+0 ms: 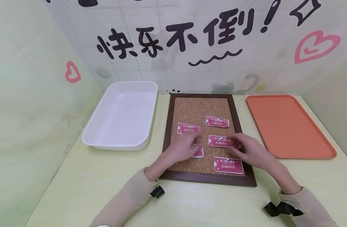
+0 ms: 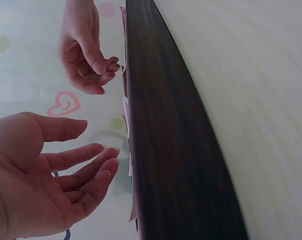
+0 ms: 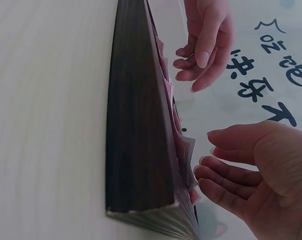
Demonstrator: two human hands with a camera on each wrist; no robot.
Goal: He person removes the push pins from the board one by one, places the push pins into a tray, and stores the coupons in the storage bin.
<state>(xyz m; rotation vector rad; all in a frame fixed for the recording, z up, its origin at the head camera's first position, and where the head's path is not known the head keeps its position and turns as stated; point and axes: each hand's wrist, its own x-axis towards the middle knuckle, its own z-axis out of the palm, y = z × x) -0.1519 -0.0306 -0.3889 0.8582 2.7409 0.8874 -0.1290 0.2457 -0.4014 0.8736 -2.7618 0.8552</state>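
Note:
Several pink coupons with white and yellow print lie on a brown-framed cork board [image 1: 202,105], with small shiny pins visible on most of them. My left hand [image 1: 186,146] hovers over the left side, partly hiding the lower-left coupon [image 1: 199,152] and just below the upper-left coupon [image 1: 187,127]. At the right edge of the middle-right coupon [image 1: 218,141] is my right hand [image 1: 251,149], its fingers loosely bent. Nothing shows between the fingers of the left hand [image 2: 56,175] or the right hand [image 3: 260,170] in the wrist views. Other coupons sit at upper right [image 1: 217,121] and lower right [image 1: 228,165].
A white deep tray [image 1: 119,146] stands left of the board. On the right lies a flat orange tray [image 1: 292,126]. Behind the table rises a wall sheet [image 1: 167,72] with black writing and pink hearts. Both sleeves carry black wrist devices.

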